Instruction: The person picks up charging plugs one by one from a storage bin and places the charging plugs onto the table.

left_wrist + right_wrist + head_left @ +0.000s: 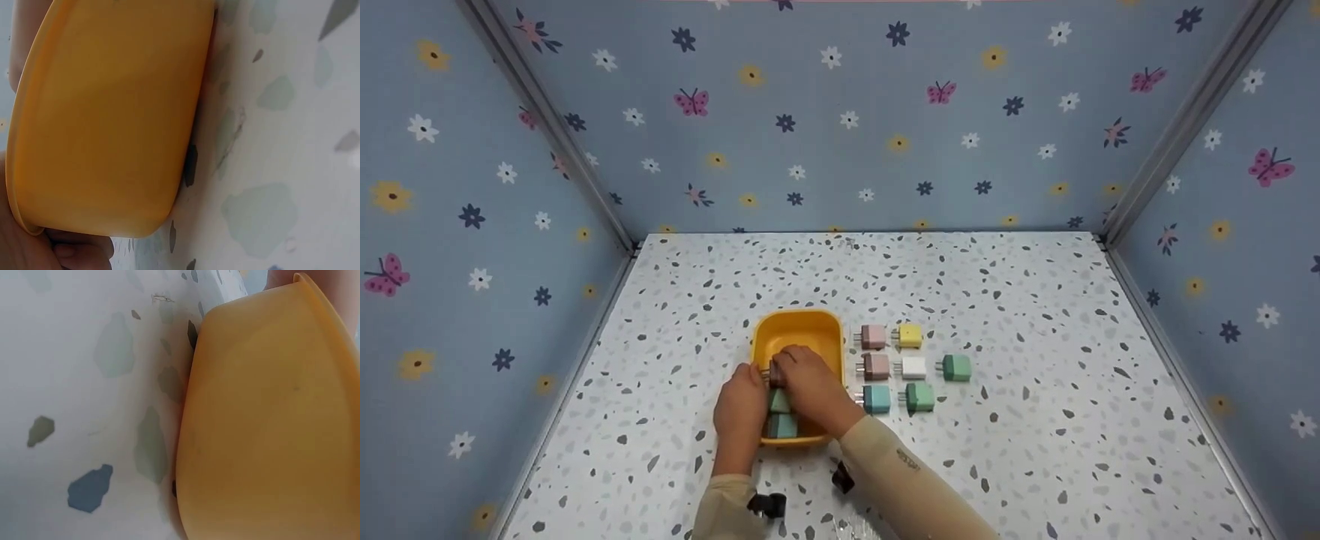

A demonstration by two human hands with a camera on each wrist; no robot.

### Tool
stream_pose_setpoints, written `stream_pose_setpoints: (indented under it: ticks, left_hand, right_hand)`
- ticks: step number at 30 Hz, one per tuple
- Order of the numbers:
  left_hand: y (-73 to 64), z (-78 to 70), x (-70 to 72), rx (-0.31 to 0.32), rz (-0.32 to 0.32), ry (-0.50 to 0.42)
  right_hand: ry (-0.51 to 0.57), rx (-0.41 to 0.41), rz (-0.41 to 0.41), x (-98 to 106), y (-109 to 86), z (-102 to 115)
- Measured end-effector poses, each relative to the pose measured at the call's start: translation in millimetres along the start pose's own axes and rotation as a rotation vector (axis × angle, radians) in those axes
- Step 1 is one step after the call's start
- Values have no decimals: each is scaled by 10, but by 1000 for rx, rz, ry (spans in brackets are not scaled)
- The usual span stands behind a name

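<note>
Head view has the left hand [740, 405] holding the rim of the yellow box [810, 328] and the right grip [812, 386] apparently pinching a brown plug [777, 377] in or just above it, whose leftward prongs could catch the wall, tipping it.

smooth plastic tub [118, 124], plastic charger plugs [958, 367], metal prongs [940, 367], smooth tabletop [1050, 322], cloth sleeves [911, 484]
</note>
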State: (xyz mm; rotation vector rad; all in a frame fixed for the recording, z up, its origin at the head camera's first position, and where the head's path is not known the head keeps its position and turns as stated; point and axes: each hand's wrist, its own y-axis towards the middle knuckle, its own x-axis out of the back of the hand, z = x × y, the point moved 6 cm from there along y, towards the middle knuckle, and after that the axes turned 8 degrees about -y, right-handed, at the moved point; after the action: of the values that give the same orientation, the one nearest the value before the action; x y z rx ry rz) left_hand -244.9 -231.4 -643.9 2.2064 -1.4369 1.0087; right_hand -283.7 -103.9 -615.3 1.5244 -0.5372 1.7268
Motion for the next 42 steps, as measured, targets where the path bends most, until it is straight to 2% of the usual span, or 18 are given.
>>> stream_pose_setpoints:
  ticks: [8, 13, 21, 28, 33, 42]
  left_hand:
    - [-10, 1, -15, 2, 4, -11]
    - [-15, -5, -3, -9, -6, -5]
    - [-7, -25, 6, -9, 2, 5]
    - [8, -18, -6, 34, 35, 10]
    - [11, -15, 4, 32, 28, 10]
    - [13, -21, -5, 42, 45, 1]
  right_hand:
    - [72, -51, 17, 64, -57, -59]
    - [65, -55, 23, 103, -106, -89]
    - [16, -10, -41, 211, -159, -144]
    - [37, -18, -38, 278, -217, -204]
    - [32, 9, -61, 359, -245, -218]
    - [-12, 28, -36, 413, -312, -291]
